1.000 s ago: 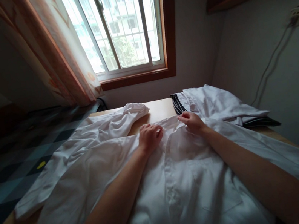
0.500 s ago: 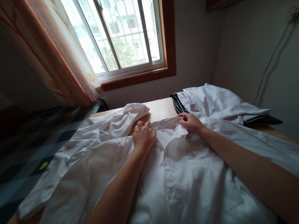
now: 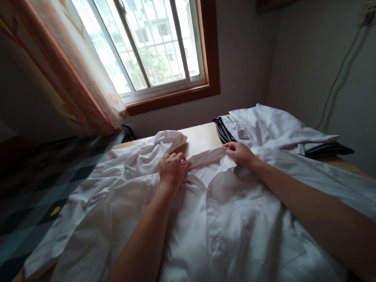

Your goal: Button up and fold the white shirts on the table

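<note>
A white shirt (image 3: 235, 229) lies spread out with its collar away from me and its sleeves out to both sides. My left hand (image 3: 173, 170) is closed on the left part of the collar, fingers bent over the cloth. At the collar's right end, my right hand (image 3: 239, 154) pinches the fabric between thumb and fingers. Between both hands the collar band (image 3: 208, 156) stretches across. The shirt's chest pocket and button strip show below, between my forearms.
Another white garment (image 3: 129, 158) lies crumpled at the left. At the back right, white cloth (image 3: 268, 125) rests over black striped fabric (image 3: 330, 149). All lie on a wooden board (image 3: 201, 134). A checked bed cover (image 3: 22, 207) is at the left, beneath a curtain (image 3: 64, 70) and window (image 3: 156, 35).
My left hand has moved slightly left along the collar, and the cloth near it has shifted. My right hand stays at the collar's right end.
</note>
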`<state>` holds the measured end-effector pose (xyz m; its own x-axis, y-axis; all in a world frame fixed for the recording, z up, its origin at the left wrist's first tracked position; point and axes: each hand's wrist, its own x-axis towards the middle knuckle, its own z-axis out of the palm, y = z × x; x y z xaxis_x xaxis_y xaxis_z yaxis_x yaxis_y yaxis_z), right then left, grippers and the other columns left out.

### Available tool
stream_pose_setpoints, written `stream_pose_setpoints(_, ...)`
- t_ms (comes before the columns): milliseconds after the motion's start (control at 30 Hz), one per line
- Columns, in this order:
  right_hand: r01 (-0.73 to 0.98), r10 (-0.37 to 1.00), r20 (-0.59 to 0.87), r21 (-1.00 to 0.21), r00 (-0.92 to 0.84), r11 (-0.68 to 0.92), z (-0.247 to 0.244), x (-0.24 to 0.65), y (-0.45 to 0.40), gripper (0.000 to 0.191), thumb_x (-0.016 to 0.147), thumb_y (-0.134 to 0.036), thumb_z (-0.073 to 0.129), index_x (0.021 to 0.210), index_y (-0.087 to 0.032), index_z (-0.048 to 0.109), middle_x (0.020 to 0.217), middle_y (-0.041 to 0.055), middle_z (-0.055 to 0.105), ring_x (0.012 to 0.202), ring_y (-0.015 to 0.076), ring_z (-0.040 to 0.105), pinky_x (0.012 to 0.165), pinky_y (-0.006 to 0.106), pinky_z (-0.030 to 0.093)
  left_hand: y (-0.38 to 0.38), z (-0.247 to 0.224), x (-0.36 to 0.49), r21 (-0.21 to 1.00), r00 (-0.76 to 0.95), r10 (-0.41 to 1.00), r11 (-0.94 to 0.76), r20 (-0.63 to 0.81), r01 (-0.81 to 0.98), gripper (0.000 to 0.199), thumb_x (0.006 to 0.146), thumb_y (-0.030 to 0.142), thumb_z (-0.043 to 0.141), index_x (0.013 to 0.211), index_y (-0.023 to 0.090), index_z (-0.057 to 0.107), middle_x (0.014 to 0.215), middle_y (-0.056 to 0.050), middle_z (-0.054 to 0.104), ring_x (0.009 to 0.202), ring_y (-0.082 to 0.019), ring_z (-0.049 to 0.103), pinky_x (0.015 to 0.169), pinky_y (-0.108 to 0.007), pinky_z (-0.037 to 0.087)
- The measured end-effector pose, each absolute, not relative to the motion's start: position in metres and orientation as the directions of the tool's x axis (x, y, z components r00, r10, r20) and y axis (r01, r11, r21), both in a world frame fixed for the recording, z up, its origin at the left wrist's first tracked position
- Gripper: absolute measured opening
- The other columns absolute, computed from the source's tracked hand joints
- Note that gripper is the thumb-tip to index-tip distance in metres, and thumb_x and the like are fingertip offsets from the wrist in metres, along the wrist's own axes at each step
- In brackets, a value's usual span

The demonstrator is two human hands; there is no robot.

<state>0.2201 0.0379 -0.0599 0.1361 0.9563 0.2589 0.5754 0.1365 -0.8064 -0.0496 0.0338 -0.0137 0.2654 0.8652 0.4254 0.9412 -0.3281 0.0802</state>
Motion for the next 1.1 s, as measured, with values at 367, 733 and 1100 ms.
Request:
stream_pose_setpoints(367,0.561,0.938,0.302,-0.812,0.167,0.161,-0.056,0.222,0.035,0.032,0.076,-0.02,0.052,0.096,-0.014,0.077,0.085,0.007,0.077,0.076,0.0197,0.067,0.069,0.026,0.05,0.054,-0.015,-0.069,0.261,0.373,0.84,-0.491,0.394,0.831,0.042,0.093,0.044,0.053,0.062,0.02,0.065,0.066,-0.002,0.063,0.065,-0.016,0.053,0.066,-0.028,0.038)
stream_pose_setpoints(733,0.624,0.91,0.368,-0.761,0.189,0.179,-0.05,0.216,0.034,0.033,0.078,-0.017,0.049,0.097,-0.014,0.075,0.085,0.0063,0.076,0.077,0.0188,0.066,0.072,0.026,0.049,0.047,-0.008,-0.067,0.083,0.308,0.847,-0.378,0.433,0.922,0.041,0.096,0.044,0.051,0.075,0.02,0.077,0.082,-0.008,0.071,0.081,-0.023,0.06,0.081,-0.033,0.044)
stream_pose_setpoints(1100,0.669,0.911,0.372,-0.725,0.18,0.165,-0.061,0.217,0.033,0.028,0.081,-0.018,0.052,0.098,-0.018,0.075,0.089,0.006,0.076,0.081,0.02,0.067,0.074,0.027,0.049,0.027,0.011,-0.076,-0.029,0.264,0.906,-0.27,0.331,0.962,0.043,0.098,0.044,0.047,0.082,0.015,0.075,0.096,-0.015,0.067,0.095,-0.03,0.064,0.083,-0.037,0.047)
